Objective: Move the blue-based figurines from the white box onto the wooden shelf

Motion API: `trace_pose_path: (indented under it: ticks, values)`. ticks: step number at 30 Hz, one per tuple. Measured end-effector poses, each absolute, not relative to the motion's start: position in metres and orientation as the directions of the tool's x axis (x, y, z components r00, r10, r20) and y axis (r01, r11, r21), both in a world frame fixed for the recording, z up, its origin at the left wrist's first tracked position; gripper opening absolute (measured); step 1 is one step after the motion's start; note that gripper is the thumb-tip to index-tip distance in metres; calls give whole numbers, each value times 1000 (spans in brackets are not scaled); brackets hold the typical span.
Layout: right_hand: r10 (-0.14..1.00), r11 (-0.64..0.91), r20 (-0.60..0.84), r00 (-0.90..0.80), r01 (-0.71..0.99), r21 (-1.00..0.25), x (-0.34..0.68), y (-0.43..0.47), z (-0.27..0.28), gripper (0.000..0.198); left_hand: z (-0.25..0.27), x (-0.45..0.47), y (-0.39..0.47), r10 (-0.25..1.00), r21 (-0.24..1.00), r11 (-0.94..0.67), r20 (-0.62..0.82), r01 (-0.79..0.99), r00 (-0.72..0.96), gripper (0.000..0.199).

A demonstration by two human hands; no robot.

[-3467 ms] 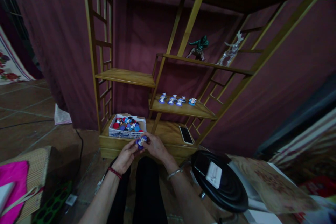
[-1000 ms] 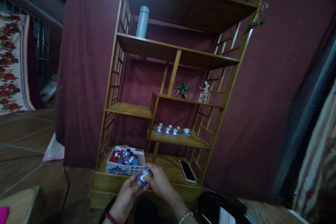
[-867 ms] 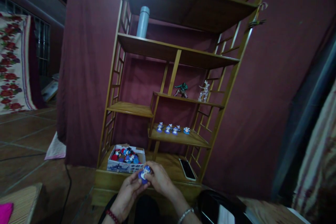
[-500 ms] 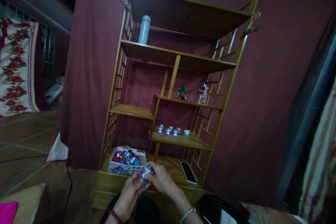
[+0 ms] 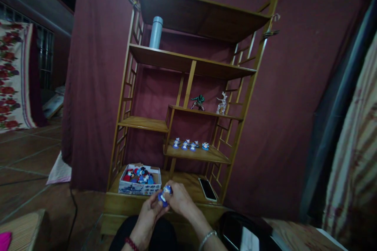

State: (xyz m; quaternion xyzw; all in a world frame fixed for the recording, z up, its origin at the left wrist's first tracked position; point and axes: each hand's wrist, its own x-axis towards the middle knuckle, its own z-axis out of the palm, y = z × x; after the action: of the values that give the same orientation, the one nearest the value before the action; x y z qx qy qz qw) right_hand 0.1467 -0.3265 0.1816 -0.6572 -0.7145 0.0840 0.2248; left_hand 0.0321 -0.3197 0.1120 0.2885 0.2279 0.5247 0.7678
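Note:
A small purple-and-white figurine (image 5: pixel 165 195) is held between both hands in front of the lowest shelf. The fingers of my left hand (image 5: pixel 149 212) grip its purple base from the left. From the right, my right hand (image 5: pixel 178 198) closes round its upper part and covers some of it. Just left and behind stands an open cardboard box (image 5: pixel 138 189) with several red, blue and white figurines (image 5: pixel 141 175) heaped inside. Several similar little figurines (image 5: pixel 184 145) stand in rows on the shelf above, with a light-blue one (image 5: pixel 205 146) at their right.
The wooden shelf unit (image 5: pixel 193 71) stands against a dark red curtain. A phone (image 5: pixel 207 189) lies on the lowest shelf, right of my hands. Higher up are a green figure (image 5: pixel 198 102), a clear figure (image 5: pixel 222 103) and a pale blue bottle (image 5: pixel 156 32). A black bag-like object (image 5: pixel 235 229) sits at lower right.
The view has shifted slightly, so the shelf appears a little further left. Both hands still hold the figurine, which looks slightly more upright.

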Motion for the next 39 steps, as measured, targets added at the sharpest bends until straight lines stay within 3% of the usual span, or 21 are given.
trace_pose_path:
  ticks: [6, 25, 39]
  values:
    - [983, 111, 181, -34, 894, -435, 146, -330, 179, 20, 107, 34, -320, 931, 667, 323, -94, -671, 354, 32]
    - [927, 369, 233, -293, 821, -436, 176, -302, 165, 23, 97, 44, -301, 886, 637, 410, -107, -653, 452, 26]
    - [948, 312, 210, -240, 833, -457, 201, -275, 170, 21, 99, 68, -269, 876, 644, 421, -104, -639, 472, 28]
